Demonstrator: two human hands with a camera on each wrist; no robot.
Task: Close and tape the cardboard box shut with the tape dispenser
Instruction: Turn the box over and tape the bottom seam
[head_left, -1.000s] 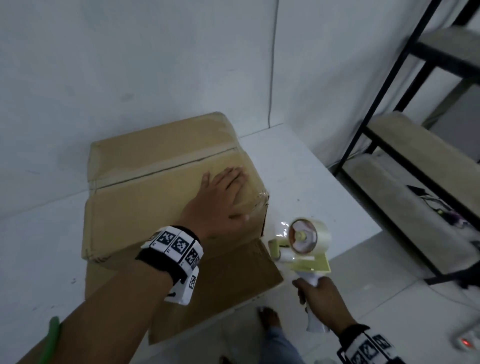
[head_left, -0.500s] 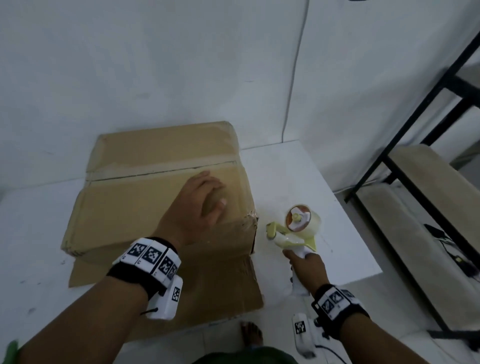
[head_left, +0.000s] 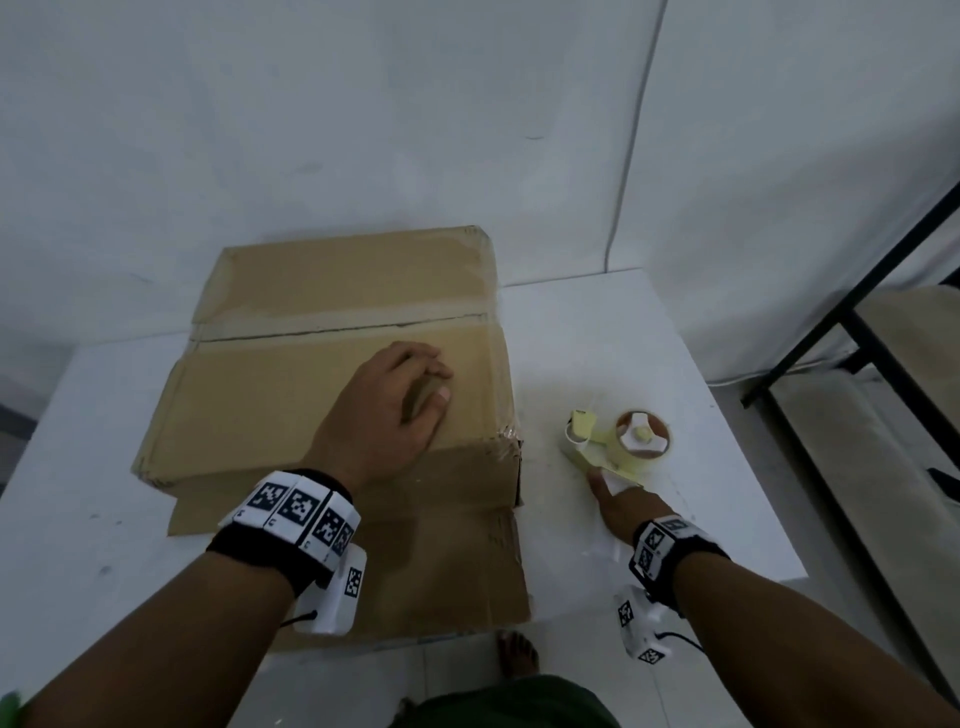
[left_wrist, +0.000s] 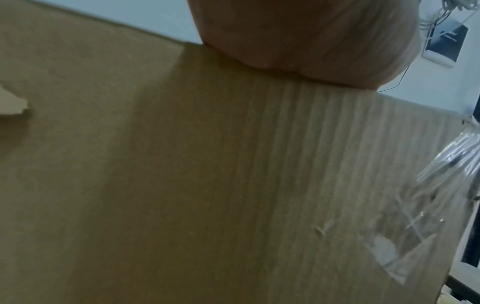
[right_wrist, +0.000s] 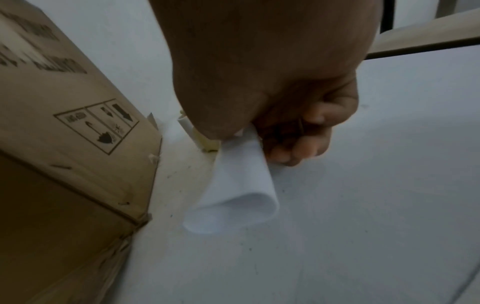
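Note:
The cardboard box (head_left: 291, 395) lies on the white table (head_left: 597, 332) with its top flaps folded down and a seam (head_left: 337, 328) across the far part. My left hand (head_left: 395, 410) rests on the near flap with bent fingers; in the left wrist view only its heel (left_wrist: 298, 41) shows on the cardboard (left_wrist: 207, 164). Crumpled clear tape (head_left: 506, 434) (left_wrist: 428, 205) clings to the box's right corner. The yellow-green tape dispenser (head_left: 618, 441) lies on the table right of the box. My right hand (head_left: 613, 486) (right_wrist: 259, 131) grips its white handle (right_wrist: 241, 181).
A loose cardboard flap (head_left: 415, 545) spreads over the table's near edge. A black metal rack (head_left: 883, 364) with pale shelves stands to the right. The white wall (head_left: 363, 130) is close behind the box. A bare foot (head_left: 514, 654) shows below the table edge.
My right hand has brought the dispenser down from the air onto the table beside the box. My left fingers went from flat to bent on the flap.

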